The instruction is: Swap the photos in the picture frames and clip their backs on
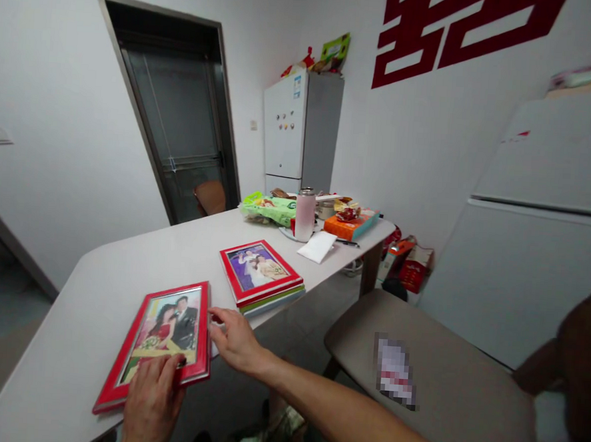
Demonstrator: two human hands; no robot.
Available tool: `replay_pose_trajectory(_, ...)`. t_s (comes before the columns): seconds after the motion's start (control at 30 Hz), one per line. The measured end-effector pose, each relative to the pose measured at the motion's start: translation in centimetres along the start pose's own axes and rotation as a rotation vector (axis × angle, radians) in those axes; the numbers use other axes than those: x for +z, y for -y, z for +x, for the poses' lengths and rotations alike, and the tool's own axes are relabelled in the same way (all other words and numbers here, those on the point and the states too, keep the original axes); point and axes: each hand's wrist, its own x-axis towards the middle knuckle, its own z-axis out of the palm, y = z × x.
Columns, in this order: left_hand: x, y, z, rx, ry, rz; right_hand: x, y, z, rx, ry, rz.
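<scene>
red frame (171, 327) under your left fingers (154, 374), grip unclear; your right fingers (228, 319), parted, meet its side, seemingly steadying it.

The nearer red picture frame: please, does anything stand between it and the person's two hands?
Nothing visible does. The left hand lies over the near edge of the nearer frame, and the right hand is at its right edge. The stack of frames lies farther back, not between.
</scene>
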Motion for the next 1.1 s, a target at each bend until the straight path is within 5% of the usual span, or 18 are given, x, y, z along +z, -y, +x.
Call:
replay_pose_trajectory(0.1,-1.9,-0.2,0.2,-0.041,-0.077,-0.123,-0.7,0.7,0.6,0.02,-0.072,0.128)
replay_pose_trajectory(0.3,-6.0,-1.7,2.2,-0.418,-0.234,-0.521,-0.5,4.2,2.3,-0.213,-0.08,0.205)
replay_pose_trajectory(0.47,-7.5,-2.1,1.9,-0.676,-0.315,-0.865,2.0,5.9,2.5,-0.274,0.087,0.272)
replay_pose_trajectory(0.7,-7.0,-1.0,0.9,-0.788,-0.504,-1.308,4.0,5.8,0.8,-0.217,0.426,0.098)
replay_pose_trajectory(0.93,-5.0,0.9,-3.2,-0.937,-0.456,-1.275,3.4,4.2,-1.0,-0.347,0.458,-0.155)
replay_pose_trajectory(1.1,-5.0,1.6,-5.2,-0.825,-0.173,-0.82,2.5,3.0,-1.5,-0.425,0.477,-0.233)
